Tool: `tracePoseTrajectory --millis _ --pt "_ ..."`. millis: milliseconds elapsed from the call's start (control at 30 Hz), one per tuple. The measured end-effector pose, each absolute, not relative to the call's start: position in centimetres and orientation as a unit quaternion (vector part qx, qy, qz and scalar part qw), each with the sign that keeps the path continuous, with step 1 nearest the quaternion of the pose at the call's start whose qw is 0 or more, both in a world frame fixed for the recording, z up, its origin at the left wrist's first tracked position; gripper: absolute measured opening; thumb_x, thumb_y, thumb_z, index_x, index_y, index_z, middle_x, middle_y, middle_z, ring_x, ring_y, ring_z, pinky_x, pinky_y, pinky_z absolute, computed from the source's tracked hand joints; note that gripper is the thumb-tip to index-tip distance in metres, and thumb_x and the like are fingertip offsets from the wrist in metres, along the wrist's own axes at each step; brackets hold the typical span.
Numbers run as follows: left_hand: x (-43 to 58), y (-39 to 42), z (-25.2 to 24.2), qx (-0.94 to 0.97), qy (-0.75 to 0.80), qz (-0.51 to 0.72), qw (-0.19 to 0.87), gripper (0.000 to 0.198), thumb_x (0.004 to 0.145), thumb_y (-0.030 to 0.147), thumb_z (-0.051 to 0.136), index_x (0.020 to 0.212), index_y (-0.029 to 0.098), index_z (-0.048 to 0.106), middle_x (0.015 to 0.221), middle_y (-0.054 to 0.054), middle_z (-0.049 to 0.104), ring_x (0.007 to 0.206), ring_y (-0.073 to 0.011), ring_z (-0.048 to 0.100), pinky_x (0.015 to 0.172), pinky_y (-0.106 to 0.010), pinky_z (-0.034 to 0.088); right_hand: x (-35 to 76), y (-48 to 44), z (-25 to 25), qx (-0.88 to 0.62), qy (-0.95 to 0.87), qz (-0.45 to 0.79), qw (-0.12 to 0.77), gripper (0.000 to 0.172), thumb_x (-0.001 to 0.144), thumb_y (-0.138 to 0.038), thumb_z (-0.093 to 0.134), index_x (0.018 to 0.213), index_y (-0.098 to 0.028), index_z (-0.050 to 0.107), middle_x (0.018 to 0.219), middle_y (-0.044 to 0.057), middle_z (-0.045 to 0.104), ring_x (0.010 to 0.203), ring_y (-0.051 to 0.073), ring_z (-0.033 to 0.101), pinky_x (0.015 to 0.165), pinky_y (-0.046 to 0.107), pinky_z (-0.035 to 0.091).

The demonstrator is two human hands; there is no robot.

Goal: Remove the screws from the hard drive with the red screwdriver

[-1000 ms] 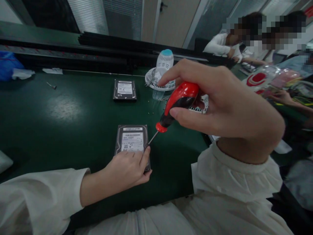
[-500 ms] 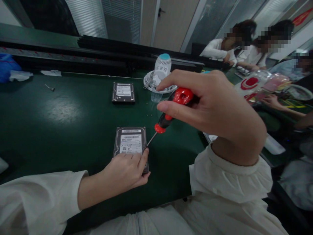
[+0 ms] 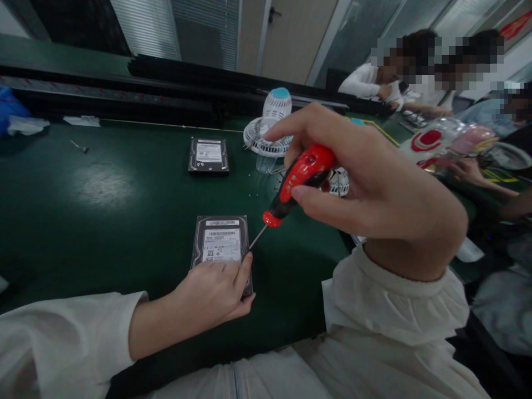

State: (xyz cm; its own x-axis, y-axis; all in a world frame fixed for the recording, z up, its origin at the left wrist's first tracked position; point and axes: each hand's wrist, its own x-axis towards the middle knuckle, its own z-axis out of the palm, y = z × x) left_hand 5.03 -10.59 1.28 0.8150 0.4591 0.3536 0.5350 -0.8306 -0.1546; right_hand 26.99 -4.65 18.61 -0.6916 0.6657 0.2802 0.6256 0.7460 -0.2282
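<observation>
A hard drive (image 3: 222,238) with a white label lies flat on the green table (image 3: 137,244). My left hand (image 3: 218,288) grips its near end and covers that part; the index finger reaches along the right edge. Above and to the right, my right hand (image 3: 353,172) holds a red and black screwdriver (image 3: 301,177) by the handle. Its fingers are bent around the grip, with the index finger lifted off it. The screwdriver slants down to the left, and its tip meets the drive's right edge just beyond my left fingertip. Whatever lies under the tip is too small to make out.
A second hard drive (image 3: 208,156) lies farther back. Right of it stand a white fan-like device (image 3: 277,105) and a clear cup (image 3: 266,163), with tiny bits nearby. A small metal piece (image 3: 80,147) lies at left. Other people (image 3: 361,83) sit at the right.
My right hand has turned and shifted slightly right on the handle, its thumb and fingers loosened so more of the red grip shows. The screwdriver tip and my left hand stay in place.
</observation>
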Motion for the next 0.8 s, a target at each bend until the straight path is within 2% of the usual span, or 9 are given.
tracePoseTrajectory --millis 100,233,400,500,567,700,800 --pt "5.02 -10.55 1.20 -0.945 -0.262 -0.156 0.120 0.050 0.092 0.035 0.055 0.119 -0.004 0.068 0.074 -0.009 0.071 0.058 -0.0228 0.069 0.047 -0.035 0.054 27.06 -4.74 18.68 -0.355 -0.917 0.062 0.171 0.039 0.093 -0.039 0.054 0.124 -0.016 0.054 0.103 0.005 0.063 0.076 0.012 0.052 0.077 0.031 0.039" --pt "5.02 -10.56 1.14 -0.946 -0.261 -0.155 0.116 0.050 0.094 0.035 0.052 0.121 -0.004 0.067 0.074 -0.009 0.070 0.058 -0.0237 0.069 0.046 -0.036 0.054 27.12 -4.81 18.60 -0.422 -0.893 0.003 0.158 0.033 0.096 -0.048 0.051 0.107 -0.019 0.059 0.080 0.001 0.059 0.063 0.010 0.040 0.066 0.031 0.033" --pt "4.99 -10.68 1.20 -0.946 -0.263 -0.146 0.120 0.052 0.095 0.038 0.052 0.121 -0.005 0.067 0.075 -0.011 0.071 0.060 -0.0239 0.068 0.048 -0.035 0.053 27.09 -4.98 18.69 -0.378 -0.910 0.044 0.163 0.042 0.092 -0.042 0.055 0.120 -0.011 0.054 0.085 0.002 0.057 0.064 0.010 0.042 0.066 0.030 0.035" --pt "4.97 -10.70 1.20 -0.945 -0.267 -0.146 0.119 0.053 0.094 0.040 0.053 0.122 -0.004 0.067 0.074 -0.010 0.070 0.060 -0.0229 0.068 0.047 -0.033 0.051 26.98 -4.89 18.63 -0.434 -0.885 0.009 0.168 0.040 0.094 -0.052 0.051 0.105 -0.015 0.061 0.074 0.000 0.054 0.060 0.010 0.040 0.060 0.031 0.028" --pt "4.98 -10.65 1.11 -0.945 -0.269 -0.145 0.120 0.055 0.094 0.042 0.054 0.123 -0.003 0.067 0.075 -0.010 0.070 0.059 -0.0223 0.068 0.047 -0.033 0.051 26.96 -4.82 18.61 -0.453 -0.875 -0.012 0.167 0.036 0.092 -0.052 0.054 0.097 -0.017 0.061 0.068 -0.001 0.051 0.058 0.010 0.038 0.059 0.031 0.027" --pt "5.04 -10.51 0.88 -0.944 -0.270 -0.144 0.120 0.057 0.094 0.043 0.055 0.124 -0.004 0.067 0.076 -0.010 0.070 0.060 -0.0222 0.068 0.049 -0.033 0.052 27.00 -4.93 18.71 -0.401 -0.901 0.037 0.160 0.034 0.090 -0.044 0.057 0.110 -0.017 0.057 0.078 0.000 0.057 0.059 0.009 0.042 0.062 0.031 0.034" --pt "5.02 -10.50 0.84 -0.944 -0.268 -0.146 0.124 0.057 0.094 0.044 0.055 0.123 -0.004 0.067 0.074 -0.010 0.070 0.060 -0.0219 0.068 0.049 -0.033 0.051 26.91 -5.01 18.70 -0.417 -0.893 0.026 0.165 0.035 0.091 -0.051 0.056 0.103 -0.018 0.059 0.078 0.001 0.058 0.061 0.010 0.042 0.062 0.031 0.031"
